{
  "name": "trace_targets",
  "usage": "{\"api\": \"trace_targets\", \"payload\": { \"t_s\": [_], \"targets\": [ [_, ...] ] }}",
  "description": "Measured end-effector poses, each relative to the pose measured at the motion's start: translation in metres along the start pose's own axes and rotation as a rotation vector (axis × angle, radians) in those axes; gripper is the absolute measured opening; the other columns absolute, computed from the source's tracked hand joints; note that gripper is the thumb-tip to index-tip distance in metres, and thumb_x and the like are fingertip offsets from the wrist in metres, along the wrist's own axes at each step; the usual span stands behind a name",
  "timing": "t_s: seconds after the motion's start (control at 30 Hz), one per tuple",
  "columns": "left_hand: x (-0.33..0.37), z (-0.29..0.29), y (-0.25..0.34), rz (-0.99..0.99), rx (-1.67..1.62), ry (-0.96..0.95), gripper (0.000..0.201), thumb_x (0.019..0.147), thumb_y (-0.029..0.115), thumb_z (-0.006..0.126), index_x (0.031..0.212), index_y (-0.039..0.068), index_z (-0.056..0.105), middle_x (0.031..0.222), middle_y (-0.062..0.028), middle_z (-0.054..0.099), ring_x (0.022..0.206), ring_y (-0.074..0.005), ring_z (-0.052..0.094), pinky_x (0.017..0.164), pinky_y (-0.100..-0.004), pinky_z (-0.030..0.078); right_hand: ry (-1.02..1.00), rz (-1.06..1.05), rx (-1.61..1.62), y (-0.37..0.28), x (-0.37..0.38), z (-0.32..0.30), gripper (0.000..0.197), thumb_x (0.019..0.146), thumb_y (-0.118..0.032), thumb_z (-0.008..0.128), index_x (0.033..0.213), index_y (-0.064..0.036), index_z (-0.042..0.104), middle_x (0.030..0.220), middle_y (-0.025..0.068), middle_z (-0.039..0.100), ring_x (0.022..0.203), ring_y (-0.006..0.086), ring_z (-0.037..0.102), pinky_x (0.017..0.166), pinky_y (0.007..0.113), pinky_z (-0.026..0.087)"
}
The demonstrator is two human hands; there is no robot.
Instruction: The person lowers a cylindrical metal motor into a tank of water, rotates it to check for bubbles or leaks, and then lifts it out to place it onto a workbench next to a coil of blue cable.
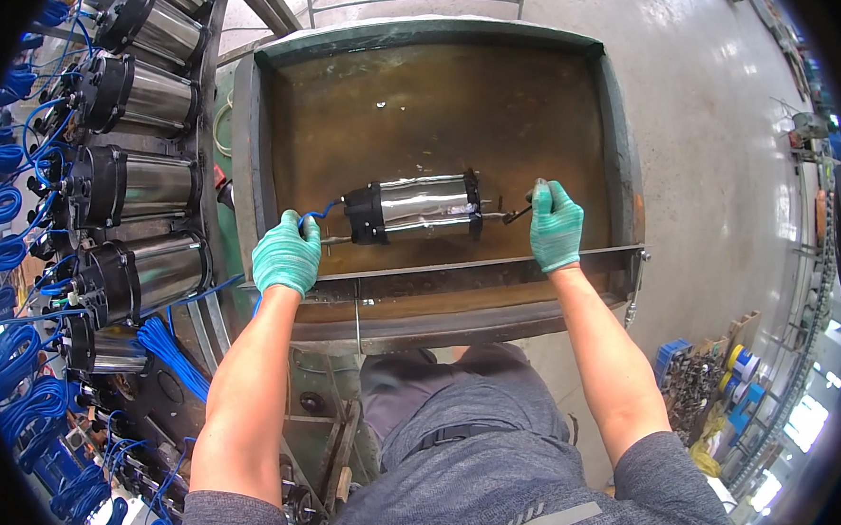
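Note:
A shiny cylindrical motor [425,208] with black end caps lies sideways, partly in the brown water of a metal tank [621,147]. A blue cable [321,213] runs from its left cap to my left hand [287,255], in a green-white glove. That hand is closed on the cable; a short metal rod [339,240] from the motor also meets its fingers. My right hand [557,229], gloved alike, is closed on a dark bent rod [518,215] reaching to the motor's right end. The glove hides the far end of that rod.
A metal bar [459,276] crosses the tank's near side, under my wrists. Several similar motors [155,181] stand in a row on the left, with coiled blue cables [0,256]. A chain [632,299] hangs at the tank's right corner. Boxes and spools [742,364] lie at lower right.

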State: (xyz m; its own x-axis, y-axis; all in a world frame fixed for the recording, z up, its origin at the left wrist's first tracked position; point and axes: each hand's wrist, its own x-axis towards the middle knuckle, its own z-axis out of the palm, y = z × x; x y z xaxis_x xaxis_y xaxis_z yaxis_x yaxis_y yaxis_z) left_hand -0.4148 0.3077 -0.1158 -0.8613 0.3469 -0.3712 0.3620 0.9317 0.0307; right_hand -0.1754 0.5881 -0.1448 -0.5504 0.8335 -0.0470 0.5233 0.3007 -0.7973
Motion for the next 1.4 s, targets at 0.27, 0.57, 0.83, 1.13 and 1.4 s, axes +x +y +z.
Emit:
{"api": "trace_targets", "payload": {
  "t_s": [0.27,0.57,0.83,1.13,1.4],
  "targets": [
    [-0.0001,0.0,-0.0002,-0.005,0.004,-0.002,0.033,0.102,0.04,0.051,0.1,0.009,0.062,0.085,-0.0204,0.071,0.084,-0.0433,0.068,0.076,-0.0532,0.052,0.015,-0.019,0.002,0.0005,0.0003,0.0004,0.034,0.105,-0.027,0.056,0.086,0.0007,0.066,0.069,0.0117,0.066,0.062,0.0134,0.052,0.062,0.034,0.046],
    [0.0007,0.0,-0.0015,0.01,0.015,-0.022,0.035,0.103,0.041,0.047,0.104,0.008,0.06,0.083,-0.0216,0.071,0.084,-0.0428,0.069,0.077,-0.0537,0.053,0.018,-0.018,0.012,0.0012,0.0008,0.0012,0.034,0.105,-0.026,0.056,0.086,0.0006,0.066,0.067,0.0101,0.063,0.062,0.0128,0.051,0.061,0.033,0.045],
    [0.0001,0.0002,-0.0003,-0.007,-0.003,-0.002,0.032,0.102,0.039,0.051,0.1,0.009,0.062,0.085,-0.0207,0.071,0.085,-0.0437,0.068,0.076,-0.0537,0.052,0.015,-0.013,-0.001,0.0012,0.0004,0.0008,0.034,0.105,-0.027,0.056,0.087,0.0008,0.066,0.069,0.0121,0.065,0.061,0.0133,0.052,0.061,0.034,0.046],
    [0.0,-0.0015,0.0005,0.008,0.017,-0.024,0.035,0.103,0.041,0.047,0.104,0.008,0.061,0.084,-0.0215,0.071,0.084,-0.043,0.069,0.077,-0.0535,0.053,0.075,-0.092,0.039,0.0025,0.0009,0.0044,0.033,0.104,-0.025,0.058,0.082,-0.0015,0.06,0.06,0.0168,0.054,0.05,0.0242,0.043,0.053,0.037,0.042],
    [0.0015,0.0012,-0.0022,0.022,0.029,-0.019,0.035,0.104,0.041,0.046,0.103,0.008,0.06,0.083,-0.0216,0.071,0.083,-0.043,0.069,0.076,-0.0538,0.053,0.079,-0.094,0.04,0.0023,0.001,0.0047,0.032,0.104,-0.025,0.058,0.082,-0.0014,0.061,0.06,0.0166,0.054,0.05,0.0232,0.043,0.052,0.037,0.042]
  ]
}}
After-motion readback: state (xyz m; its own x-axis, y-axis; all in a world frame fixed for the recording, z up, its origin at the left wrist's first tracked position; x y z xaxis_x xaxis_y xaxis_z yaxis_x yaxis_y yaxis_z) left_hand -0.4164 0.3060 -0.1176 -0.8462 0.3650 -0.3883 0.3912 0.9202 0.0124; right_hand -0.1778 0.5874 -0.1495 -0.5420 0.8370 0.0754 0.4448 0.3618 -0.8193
